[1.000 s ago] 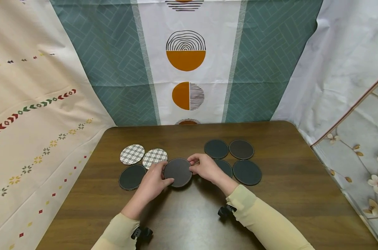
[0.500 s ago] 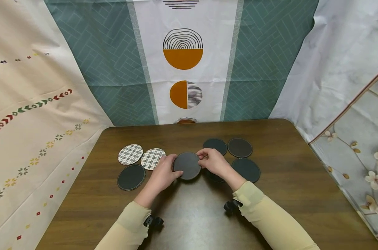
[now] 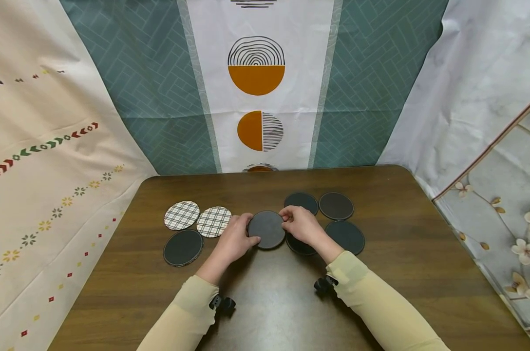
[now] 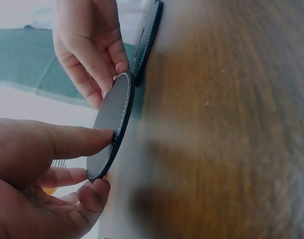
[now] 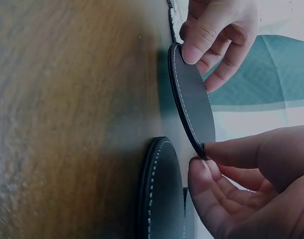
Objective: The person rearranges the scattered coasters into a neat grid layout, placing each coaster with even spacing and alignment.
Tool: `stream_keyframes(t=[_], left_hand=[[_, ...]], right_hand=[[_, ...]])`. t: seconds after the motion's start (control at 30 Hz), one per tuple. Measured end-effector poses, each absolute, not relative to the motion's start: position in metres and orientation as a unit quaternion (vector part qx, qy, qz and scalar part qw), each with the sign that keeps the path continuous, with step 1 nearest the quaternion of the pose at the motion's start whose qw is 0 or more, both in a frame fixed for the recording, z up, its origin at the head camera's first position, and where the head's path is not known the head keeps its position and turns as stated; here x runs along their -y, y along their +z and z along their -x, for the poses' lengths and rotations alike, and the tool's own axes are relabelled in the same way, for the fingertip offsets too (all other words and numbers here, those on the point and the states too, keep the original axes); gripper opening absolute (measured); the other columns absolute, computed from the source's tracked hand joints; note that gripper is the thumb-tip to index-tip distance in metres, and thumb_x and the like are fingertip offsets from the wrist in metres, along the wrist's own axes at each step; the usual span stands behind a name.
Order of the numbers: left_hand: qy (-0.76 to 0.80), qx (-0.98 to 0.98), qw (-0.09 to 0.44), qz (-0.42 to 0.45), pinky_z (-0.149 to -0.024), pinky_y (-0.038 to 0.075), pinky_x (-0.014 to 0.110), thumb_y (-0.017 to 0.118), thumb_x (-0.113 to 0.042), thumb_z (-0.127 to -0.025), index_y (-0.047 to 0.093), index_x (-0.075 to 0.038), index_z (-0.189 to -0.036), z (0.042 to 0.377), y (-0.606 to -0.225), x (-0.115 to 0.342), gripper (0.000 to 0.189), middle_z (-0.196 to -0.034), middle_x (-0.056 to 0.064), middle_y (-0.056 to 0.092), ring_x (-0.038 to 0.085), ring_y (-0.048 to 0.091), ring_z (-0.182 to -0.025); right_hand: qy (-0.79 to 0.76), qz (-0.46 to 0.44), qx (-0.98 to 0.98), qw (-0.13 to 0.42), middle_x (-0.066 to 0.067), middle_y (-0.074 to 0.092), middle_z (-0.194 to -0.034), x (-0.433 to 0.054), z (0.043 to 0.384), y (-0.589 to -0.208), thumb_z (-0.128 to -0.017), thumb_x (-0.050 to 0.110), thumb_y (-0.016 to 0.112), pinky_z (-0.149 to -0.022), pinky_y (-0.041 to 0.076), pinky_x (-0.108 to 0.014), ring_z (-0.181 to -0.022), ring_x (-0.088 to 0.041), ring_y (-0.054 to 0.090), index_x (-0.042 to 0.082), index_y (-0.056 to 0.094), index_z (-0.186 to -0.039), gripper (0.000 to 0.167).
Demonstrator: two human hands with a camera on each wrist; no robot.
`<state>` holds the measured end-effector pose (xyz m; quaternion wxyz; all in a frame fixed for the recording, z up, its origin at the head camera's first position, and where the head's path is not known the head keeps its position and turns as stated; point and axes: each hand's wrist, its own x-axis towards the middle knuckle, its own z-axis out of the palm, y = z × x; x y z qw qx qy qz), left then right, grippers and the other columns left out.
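Observation:
A round dark grey coaster (image 3: 267,230) with white edge stitching is held slightly above the table between both hands. My left hand (image 3: 235,237) grips its left side, the thumb on the upper face and other fingers under the rim, as the left wrist view shows. At the opposite rim, my right hand (image 3: 303,224) pinches the edge between thumb and fingers. Just right of the held coaster, a dark coaster (image 3: 299,246) lies partly hidden under the right hand. Behind that hand is another dark coaster (image 3: 301,201), with a brown one (image 3: 336,206) and a blackish one (image 3: 345,237) beside it.
Two white plaid coasters (image 3: 181,215) and a dark coaster (image 3: 183,248) lie at the left of the brown wooden table (image 3: 265,302). Patterned cloths hang behind the table (image 3: 256,126) and along both sides. A small black camera is strapped to each wrist.
Both hands have carried the grey coaster right and slightly farther back, close to the right-hand group. They keep their hold on it. The coasters on the table stay where they were.

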<state>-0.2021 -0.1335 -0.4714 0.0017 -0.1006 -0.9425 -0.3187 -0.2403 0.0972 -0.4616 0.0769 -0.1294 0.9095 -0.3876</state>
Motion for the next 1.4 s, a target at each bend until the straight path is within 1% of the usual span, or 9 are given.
stream_keyframes(t=[0.17, 0.27, 0.4, 0.43, 0.67, 0.73, 0.87, 1.07, 1.4], left_hand=[[-0.315, 0.943, 0.006, 0.106, -0.099, 0.054, 0.055, 0.094, -0.013, -0.089, 0.060, 0.006, -0.145, 0.202, -0.474, 0.134, 0.068, -0.131, 0.027, 0.062, 0.039, 0.061, -0.117], [-0.317, 0.941, 0.021, 0.114, -0.097, 0.055, 0.056, 0.095, -0.013, -0.087, 0.061, 0.006, -0.143, 0.209, -0.490, 0.138, 0.069, -0.128, 0.026, 0.062, 0.040, 0.062, -0.115], [-0.320, 0.940, 0.022, 0.120, -0.097, 0.054, 0.056, 0.095, -0.014, -0.086, 0.061, 0.007, -0.142, 0.211, -0.493, 0.140, 0.068, -0.127, 0.026, 0.063, 0.041, 0.061, -0.114], [-0.322, 0.939, 0.017, 0.120, -0.097, 0.054, 0.056, 0.094, -0.013, -0.087, 0.062, 0.007, -0.141, 0.206, -0.484, 0.138, 0.066, -0.127, 0.026, 0.063, 0.040, 0.061, -0.114], [-0.319, 0.936, 0.020, 0.147, -0.082, 0.054, 0.044, 0.093, -0.017, -0.089, 0.065, 0.009, -0.137, 0.213, -0.495, 0.144, 0.061, -0.115, 0.021, 0.064, 0.031, 0.058, -0.099], [-0.331, 0.934, 0.001, 0.135, -0.083, 0.054, 0.046, 0.093, -0.014, -0.088, 0.066, 0.009, -0.138, 0.207, -0.483, 0.141, 0.061, -0.116, 0.020, 0.064, 0.030, 0.058, -0.099], [-0.333, 0.935, -0.016, 0.125, -0.086, 0.055, 0.047, 0.093, -0.012, -0.089, 0.066, 0.010, -0.139, 0.206, -0.482, 0.139, 0.061, -0.121, 0.022, 0.063, 0.030, 0.060, -0.098], [-0.330, 0.936, -0.026, 0.117, -0.085, 0.056, 0.043, 0.093, -0.013, -0.090, 0.065, 0.008, -0.142, 0.205, -0.483, 0.138, 0.062, -0.124, 0.022, 0.062, 0.025, 0.064, -0.095], [-0.340, 0.932, -0.056, 0.111, -0.088, 0.056, 0.044, 0.091, -0.014, -0.093, 0.064, 0.006, -0.146, 0.205, -0.480, 0.142, 0.063, -0.130, 0.021, 0.060, 0.026, 0.063, -0.099]], right_hand=[[-0.359, 0.134, -0.921, 0.069, -0.002, 0.072, -0.108, -0.095, 0.240, -0.464, -0.102, 0.008, 0.079, -0.097, 0.055, -0.048, -0.103, -0.022, 0.069, 0.007, 0.077, -0.130, 0.027], [-0.350, 0.138, -0.924, 0.066, -0.002, 0.073, -0.107, -0.095, 0.240, -0.465, -0.102, 0.007, 0.079, -0.097, 0.054, -0.048, -0.103, -0.023, 0.069, 0.006, 0.077, -0.129, 0.027], [-0.339, 0.141, -0.928, 0.066, -0.002, 0.073, -0.107, -0.095, 0.241, -0.465, -0.101, 0.007, 0.080, -0.098, 0.054, -0.049, -0.103, -0.023, 0.069, 0.006, 0.078, -0.128, 0.027], [-0.336, 0.143, -0.929, 0.066, -0.002, 0.073, -0.107, -0.095, 0.241, -0.465, -0.101, 0.007, 0.080, -0.098, 0.054, -0.049, -0.103, -0.023, 0.069, 0.006, 0.078, -0.128, 0.027], [-0.320, 0.155, -0.932, 0.067, -0.003, 0.074, -0.107, -0.096, 0.242, -0.467, -0.101, 0.008, 0.081, -0.099, 0.054, -0.048, -0.104, -0.023, 0.070, 0.006, 0.078, -0.127, 0.026], [-0.319, 0.155, -0.933, 0.069, -0.003, 0.073, -0.107, -0.096, 0.242, -0.468, -0.101, 0.008, 0.081, -0.098, 0.054, -0.047, -0.104, -0.023, 0.069, 0.006, 0.078, -0.127, 0.026], [-0.320, 0.158, -0.931, 0.073, -0.003, 0.073, -0.106, -0.098, 0.241, -0.469, -0.100, 0.007, 0.081, -0.097, 0.055, -0.047, -0.102, -0.022, 0.069, 0.006, 0.079, -0.126, 0.025], [-0.322, 0.161, -0.930, 0.077, -0.003, 0.072, -0.107, -0.098, 0.241, -0.470, -0.101, 0.007, 0.080, -0.098, 0.055, -0.047, -0.102, -0.023, 0.069, 0.005, 0.079, -0.126, 0.025], [-0.314, 0.167, -0.931, 0.076, -0.002, 0.070, -0.105, -0.099, 0.242, -0.473, -0.101, 0.009, 0.081, -0.098, 0.054, -0.047, -0.103, -0.023, 0.068, 0.007, 0.079, -0.125, 0.024]])
